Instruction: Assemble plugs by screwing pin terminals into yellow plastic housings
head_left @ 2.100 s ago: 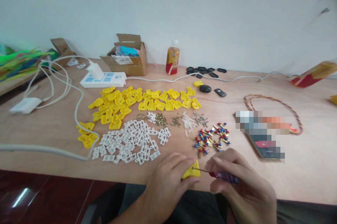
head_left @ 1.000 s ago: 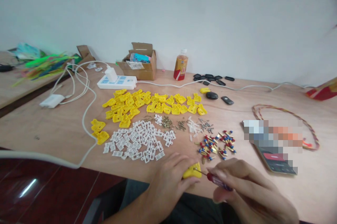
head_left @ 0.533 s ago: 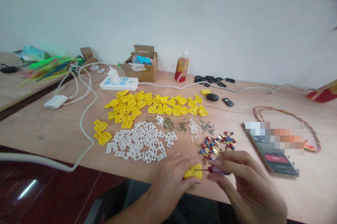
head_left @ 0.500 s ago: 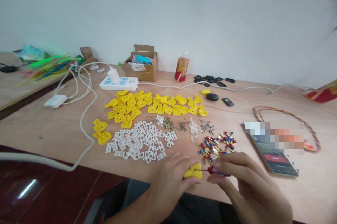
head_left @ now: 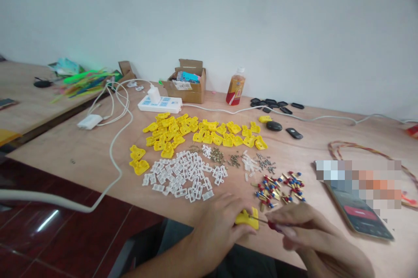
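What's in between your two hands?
In the head view, a yellow plastic piece is held by the left hand, and a small screwdriver in the right hand reaches it.

A plain white wall (head_left: 209, 21) backs the plywood table (head_left: 75, 156); the floor (head_left: 75, 236) looks like glossy dark red tile.

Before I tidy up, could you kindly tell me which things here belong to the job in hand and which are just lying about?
Job in hand: yellow plastic piece in the left hand; small screwdriver in the right hand; probably the white plastic clips and red-and-blue terminals.
Lying about: power strip; phone; drink bottle; cardboard box.
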Demonstrator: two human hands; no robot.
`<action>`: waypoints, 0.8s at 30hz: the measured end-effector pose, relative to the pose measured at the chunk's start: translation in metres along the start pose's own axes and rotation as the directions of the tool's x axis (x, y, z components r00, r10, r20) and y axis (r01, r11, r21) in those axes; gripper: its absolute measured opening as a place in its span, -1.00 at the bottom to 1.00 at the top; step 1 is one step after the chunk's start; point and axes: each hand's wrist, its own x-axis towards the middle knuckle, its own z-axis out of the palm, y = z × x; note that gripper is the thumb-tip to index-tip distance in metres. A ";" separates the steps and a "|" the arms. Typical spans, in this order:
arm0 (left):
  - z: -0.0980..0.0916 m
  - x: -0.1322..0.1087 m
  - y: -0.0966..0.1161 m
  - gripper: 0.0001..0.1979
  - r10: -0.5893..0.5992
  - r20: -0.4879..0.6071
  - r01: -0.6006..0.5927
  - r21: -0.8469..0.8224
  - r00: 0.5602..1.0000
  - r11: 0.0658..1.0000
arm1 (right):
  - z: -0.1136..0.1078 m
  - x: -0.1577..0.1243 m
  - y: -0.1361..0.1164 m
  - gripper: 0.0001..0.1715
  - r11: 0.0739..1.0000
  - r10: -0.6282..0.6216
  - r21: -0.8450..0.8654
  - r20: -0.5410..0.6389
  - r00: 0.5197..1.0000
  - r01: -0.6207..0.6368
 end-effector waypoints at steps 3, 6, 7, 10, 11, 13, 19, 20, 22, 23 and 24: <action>-0.001 0.000 0.000 -0.69 0.006 -0.004 -0.006 -0.024 1.000 1.000 | -0.003 0.002 -0.002 -0.76 0.997 0.063 -0.051 0.032 0.997 -0.061; -0.002 0.000 0.002 -0.68 -0.011 0.005 0.011 -0.029 1.000 1.000 | -0.002 0.000 -0.004 -0.82 0.987 0.077 -0.137 -0.028 0.997 -0.080; -0.002 -0.001 0.002 -0.68 -0.012 0.005 0.012 -0.031 1.000 0.999 | -0.002 -0.001 -0.004 -0.85 0.988 0.046 -0.146 -0.053 0.998 -0.053; -0.002 -0.001 0.003 -0.68 -0.002 0.001 0.002 -0.041 1.000 0.999 | -0.002 -0.005 -0.002 -0.89 0.986 0.002 -0.165 -0.071 0.997 -0.014; -0.002 0.000 0.003 -0.68 -0.003 0.003 0.003 -0.043 1.000 0.999 | -0.003 -0.006 -0.003 -0.81 0.984 0.026 -0.173 -0.063 0.998 -0.037; -0.002 0.001 0.003 -0.68 -0.018 0.012 0.019 -0.037 1.000 0.999 | -0.005 -0.006 -0.004 -0.75 0.977 0.090 -0.192 -0.040 0.995 -0.095; -0.006 0.005 0.007 -0.71 -0.062 0.051 0.064 -0.024 0.997 0.998 | -0.004 -0.007 -0.011 -0.80 0.973 0.045 -0.225 -0.037 0.998 -0.052; -0.007 0.006 0.009 -0.72 -0.068 0.057 0.070 -0.033 0.996 0.997 | -0.003 -0.007 -0.012 -0.76 0.974 0.020 -0.226 -0.032 0.999 -0.027; -0.010 0.010 0.013 -0.77 -0.084 0.080 0.088 -0.051 0.993 0.995 | -0.002 -0.009 -0.011 -0.59 0.976 -0.012 -0.219 0.023 1.000 0.017; -0.012 0.012 0.014 -0.81 -0.090 0.098 0.096 -0.053 0.991 0.994 | -0.003 -0.009 -0.011 -0.53 0.977 -0.020 -0.211 0.069 0.997 0.034; -0.014 0.014 0.016 -0.86 -0.092 0.119 0.099 -0.050 0.989 0.994 | -0.004 -0.010 -0.010 -0.49 0.977 -0.022 -0.206 0.118 0.993 0.046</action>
